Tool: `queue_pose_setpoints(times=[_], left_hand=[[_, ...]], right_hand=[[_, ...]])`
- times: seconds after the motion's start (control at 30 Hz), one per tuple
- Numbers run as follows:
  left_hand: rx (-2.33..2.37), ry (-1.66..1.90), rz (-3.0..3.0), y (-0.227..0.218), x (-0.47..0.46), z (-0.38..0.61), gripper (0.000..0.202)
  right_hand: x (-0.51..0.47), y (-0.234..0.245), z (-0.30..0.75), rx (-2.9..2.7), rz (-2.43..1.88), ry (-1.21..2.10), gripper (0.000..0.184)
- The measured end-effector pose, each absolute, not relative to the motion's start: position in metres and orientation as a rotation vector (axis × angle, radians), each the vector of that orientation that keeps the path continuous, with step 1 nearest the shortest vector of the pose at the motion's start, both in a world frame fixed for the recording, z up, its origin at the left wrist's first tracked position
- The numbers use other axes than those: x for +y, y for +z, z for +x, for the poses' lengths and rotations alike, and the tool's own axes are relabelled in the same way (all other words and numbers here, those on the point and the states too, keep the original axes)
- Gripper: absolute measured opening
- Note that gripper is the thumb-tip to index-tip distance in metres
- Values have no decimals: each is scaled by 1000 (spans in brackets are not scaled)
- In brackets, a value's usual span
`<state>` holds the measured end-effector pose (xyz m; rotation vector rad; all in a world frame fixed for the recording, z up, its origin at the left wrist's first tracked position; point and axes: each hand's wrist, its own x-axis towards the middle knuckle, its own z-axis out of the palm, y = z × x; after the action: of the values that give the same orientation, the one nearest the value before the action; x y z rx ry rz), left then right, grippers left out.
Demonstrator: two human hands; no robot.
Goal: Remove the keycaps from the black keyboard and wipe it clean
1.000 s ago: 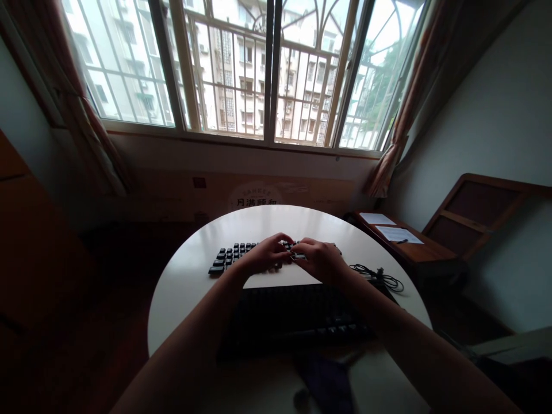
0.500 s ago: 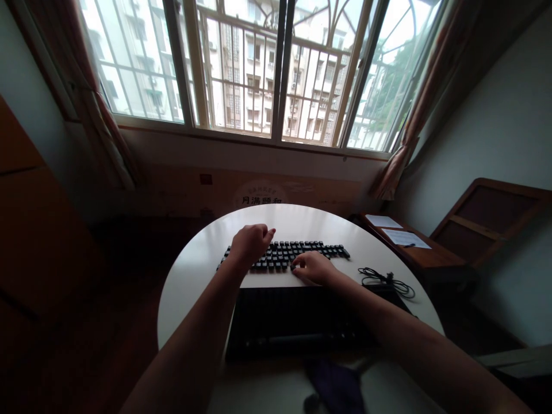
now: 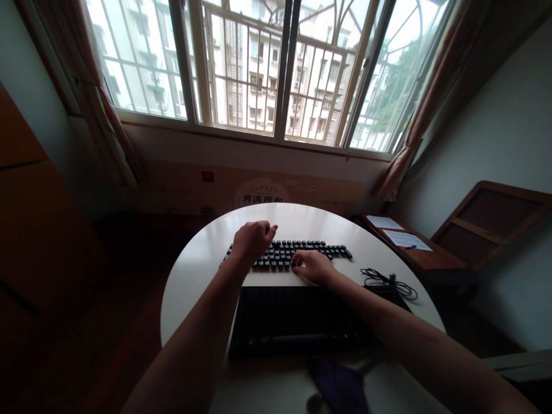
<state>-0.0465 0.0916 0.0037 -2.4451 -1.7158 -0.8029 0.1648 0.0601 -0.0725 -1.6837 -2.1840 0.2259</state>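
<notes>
Several rows of black keycaps (image 3: 282,251) lie spread on the round white table (image 3: 185,293), in a keyboard's layout. Over the left part of the rows is my left hand (image 3: 254,240), closed in a fist with the thumb at its side; whatever its fingers hold is hidden. My right hand (image 3: 314,266) rests at the near edge of the rows, thumb and forefinger pinched on a keycap in the bottom row. Nearer to me lies a dark keyboard body (image 3: 293,316), partly covered by my right forearm.
A coiled black cable (image 3: 390,283) lies at the table's right. A blurred purple item (image 3: 338,384) is close below me. Beyond the table's right edge stands a wooden chair (image 3: 478,221) beside a low wooden surface with papers (image 3: 407,240). A barred window is ahead.
The view has shifted slightly. Both hands keep nearly the same places over the keycaps, the right one still pinching at the bottom row.
</notes>
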Motion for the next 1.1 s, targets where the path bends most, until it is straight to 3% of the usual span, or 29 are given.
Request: queue_pose_setpoints(times=[0.33,0.57,0.67,0.77,0.93,1.1], left_hand=[[-1697,-860,-2423,4,93,-50,44],[-1665,-916,-2341,5,94,-49,42],[-1625,-956,-2313,9,90,-48,42],[-1614,-1015,-2253,17,84,-51,42],[-1592,-1023,-2201,34,72,-49,41],[-1240,-478,-2749,25,60,-19,35]], right_hand=[[30,-49,169,-2121,-1536,118,15],[-54,-31,248,-1535,-1238,299,60],[-83,-43,279,-1219,-1271,728,69],[-102,-52,289,-1100,-1282,984,57],[-115,-55,282,-1190,-1269,1019,41],[-103,-59,271,-1254,-1152,992,31]])
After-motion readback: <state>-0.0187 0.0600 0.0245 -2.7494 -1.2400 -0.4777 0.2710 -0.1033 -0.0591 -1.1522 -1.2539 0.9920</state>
